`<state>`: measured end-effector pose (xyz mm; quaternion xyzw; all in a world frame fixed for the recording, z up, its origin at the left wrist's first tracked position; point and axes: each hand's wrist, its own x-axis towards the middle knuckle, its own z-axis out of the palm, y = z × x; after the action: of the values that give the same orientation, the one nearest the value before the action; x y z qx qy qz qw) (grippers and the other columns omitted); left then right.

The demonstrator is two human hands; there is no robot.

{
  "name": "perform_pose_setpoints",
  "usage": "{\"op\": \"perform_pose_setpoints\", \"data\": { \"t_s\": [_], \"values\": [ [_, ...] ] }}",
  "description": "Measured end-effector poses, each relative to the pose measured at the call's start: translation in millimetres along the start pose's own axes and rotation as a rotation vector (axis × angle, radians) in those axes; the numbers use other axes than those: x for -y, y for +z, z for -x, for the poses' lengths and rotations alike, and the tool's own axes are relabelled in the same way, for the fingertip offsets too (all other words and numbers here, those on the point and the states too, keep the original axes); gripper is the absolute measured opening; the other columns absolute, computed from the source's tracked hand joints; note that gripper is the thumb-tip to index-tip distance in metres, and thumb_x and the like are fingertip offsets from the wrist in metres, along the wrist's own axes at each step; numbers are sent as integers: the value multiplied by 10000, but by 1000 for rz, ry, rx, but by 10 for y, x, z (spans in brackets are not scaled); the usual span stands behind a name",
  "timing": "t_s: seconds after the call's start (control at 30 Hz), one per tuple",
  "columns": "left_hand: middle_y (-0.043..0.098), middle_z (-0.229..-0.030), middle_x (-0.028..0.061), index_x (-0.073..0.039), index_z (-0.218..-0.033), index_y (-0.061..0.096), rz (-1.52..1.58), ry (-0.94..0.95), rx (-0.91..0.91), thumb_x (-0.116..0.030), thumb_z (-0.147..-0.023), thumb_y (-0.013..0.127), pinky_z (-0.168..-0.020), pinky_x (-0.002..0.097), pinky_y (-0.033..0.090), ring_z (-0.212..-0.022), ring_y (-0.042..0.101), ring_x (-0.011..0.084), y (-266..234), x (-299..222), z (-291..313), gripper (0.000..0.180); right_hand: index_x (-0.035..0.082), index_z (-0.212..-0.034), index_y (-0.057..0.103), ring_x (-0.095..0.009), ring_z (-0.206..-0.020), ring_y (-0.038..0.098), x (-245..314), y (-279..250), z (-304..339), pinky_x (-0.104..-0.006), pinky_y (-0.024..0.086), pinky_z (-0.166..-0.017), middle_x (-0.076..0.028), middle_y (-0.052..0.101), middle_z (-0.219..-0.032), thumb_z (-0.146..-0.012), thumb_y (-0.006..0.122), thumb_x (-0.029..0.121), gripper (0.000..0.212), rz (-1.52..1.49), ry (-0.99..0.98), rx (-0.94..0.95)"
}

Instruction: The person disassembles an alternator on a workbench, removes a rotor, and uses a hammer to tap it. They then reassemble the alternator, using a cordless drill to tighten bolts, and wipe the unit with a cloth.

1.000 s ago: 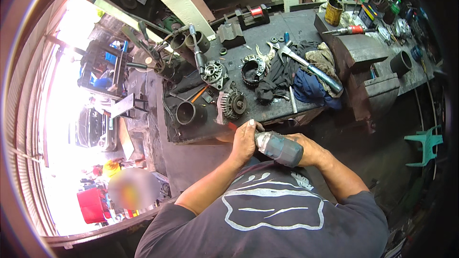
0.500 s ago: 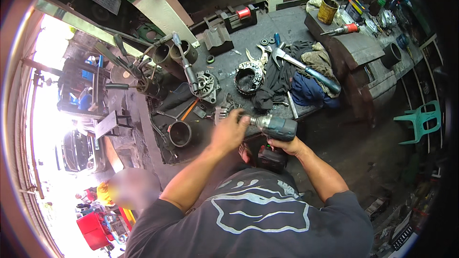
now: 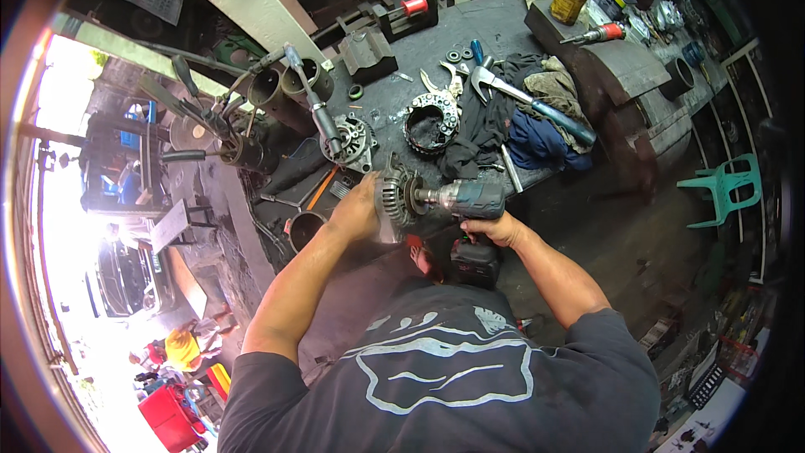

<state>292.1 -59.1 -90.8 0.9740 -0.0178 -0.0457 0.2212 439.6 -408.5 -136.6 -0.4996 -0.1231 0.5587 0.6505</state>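
Observation:
My left hand (image 3: 355, 211) is closed around the side of a finned alternator half (image 3: 397, 195) at the bench's front edge. My right hand (image 3: 495, 229) grips a cordless impact wrench (image 3: 474, 199) by its handle, with the dark battery below. The wrench lies level, its socket end against the pulley side of the alternator half. Behind it on the bench lie another alternator housing (image 3: 356, 141) and a round alternator part with an open middle (image 3: 430, 124). My left fingertips are partly hidden behind the alternator half.
A hammer (image 3: 537, 107) rests on dark rags (image 3: 480, 130) at the right. Metal cylinders (image 3: 310, 82) and a can of tools (image 3: 243, 153) stand at the left. A vise (image 3: 369, 54) sits at the back. A green plastic stool (image 3: 723, 190) stands far right.
My left hand has moved down and left, from near the wrench's nose onto the alternator half's side. The socket end now meets the alternator half. The view has shifted slightly.

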Motion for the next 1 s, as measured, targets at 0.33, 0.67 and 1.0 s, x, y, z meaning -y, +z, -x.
{"op": "perform_pose_setpoints", "data": {
  "t_s": [0.33, 0.67, 1.0],
  "values": [
    [515, -1613, 317, 50, -1601, 436, 117, -207, 77, -29, -870, 651, -1248, 487, 463, -1487, 532, 449, -86, -86, 20, 765, 50, -1176, 738, -141, -735, 667, 57, -31, -79, -334, 564, -666, -26, 721, -931, -961, 824, 36, 233, 188, 29, 55],
    [511, -1630, 259, 28, -1600, 441, 76, -209, -46, 53, -790, 649, -1162, 485, 530, -1398, 610, 426, 45, -100, 67, 836, 30, -1047, 738, -155, -668, 645, 13, 6, -89, -329, 537, -619, -50, 697, -823, -969, 790, 58, 97, 61, 75, 29],
    [549, -1589, 263, 24, -1564, 483, 85, -258, -59, -69, -849, 734, -1186, 470, 519, -1415, 602, 424, 105, -80, 107, 763, 9, -1040, 724, -175, -644, 650, 74, 62, -100, -341, 543, -602, -69, 695, -811, -957, 787, 65, 118, 62, 78, 3]
  ]
}}
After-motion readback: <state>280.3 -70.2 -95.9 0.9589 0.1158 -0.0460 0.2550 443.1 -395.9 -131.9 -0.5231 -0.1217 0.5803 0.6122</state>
